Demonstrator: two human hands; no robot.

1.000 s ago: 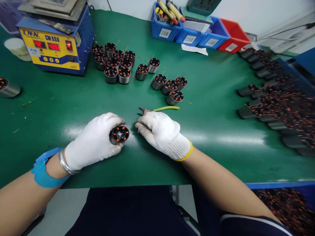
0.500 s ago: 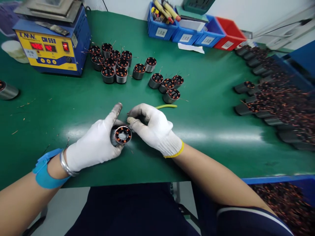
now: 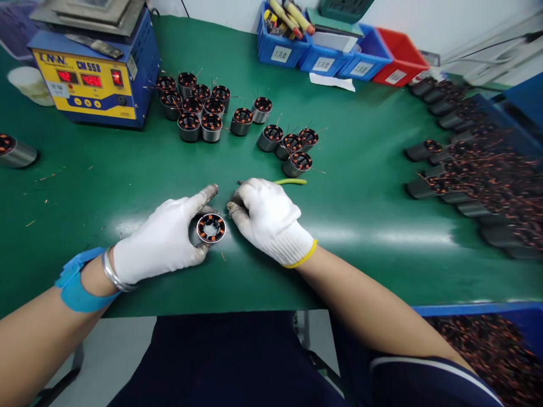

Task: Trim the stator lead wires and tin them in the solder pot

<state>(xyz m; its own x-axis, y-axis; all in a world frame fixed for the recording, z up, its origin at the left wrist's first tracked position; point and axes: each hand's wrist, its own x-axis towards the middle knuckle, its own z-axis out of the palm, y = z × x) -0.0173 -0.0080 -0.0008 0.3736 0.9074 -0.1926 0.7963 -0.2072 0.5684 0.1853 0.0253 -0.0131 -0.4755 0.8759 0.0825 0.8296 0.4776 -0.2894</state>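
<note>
The left hand [image 3: 163, 237] grasps a copper-wound stator [image 3: 199, 236] at its three o'clock. At the stator's three o'clock, the right hand [image 3: 269, 217] curls, whether around anything I cannot tell; green-handled pliers [image 3: 292, 181] lie at its one o'clock.

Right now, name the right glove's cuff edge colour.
The cuff edge is yellow, seen in the head view.

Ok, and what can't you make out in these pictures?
All in the head view:
Green-handled tool: mostly hidden behind the right hand.
Whether that hand pinches anything: covered by its curled fingers.
Held core: wall partly covered by the left hand.
Far-left core: cut off by the picture's left edge.
Cores massed at right: blurred and overlapping, uncountable.
</note>
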